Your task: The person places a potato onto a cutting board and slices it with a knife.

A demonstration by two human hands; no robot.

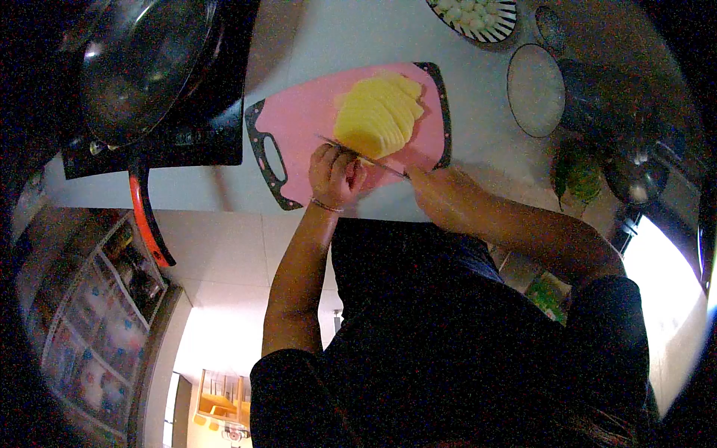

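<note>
Thin yellow slices [379, 112] lie overlapped in a fanned pile on a pink cutting board [299, 112] with dark edges. My right hand [447, 196] is closed round the handle of a knife [385, 168], its blade pointing left along the near edge of the pile. Just below the blade, my left hand [332, 175] has its fingers curled together close to the near slices. What those fingers hold, if anything, is hidden. A thin bracelet circles the left wrist.
A dark pan [138, 71] with a red-and-black handle [146, 216] sits on the stove at upper left. At upper right are a striped dish [493, 28] of white pieces and a pale oval plate [536, 89]. Green leaves [582, 179] lie farther right.
</note>
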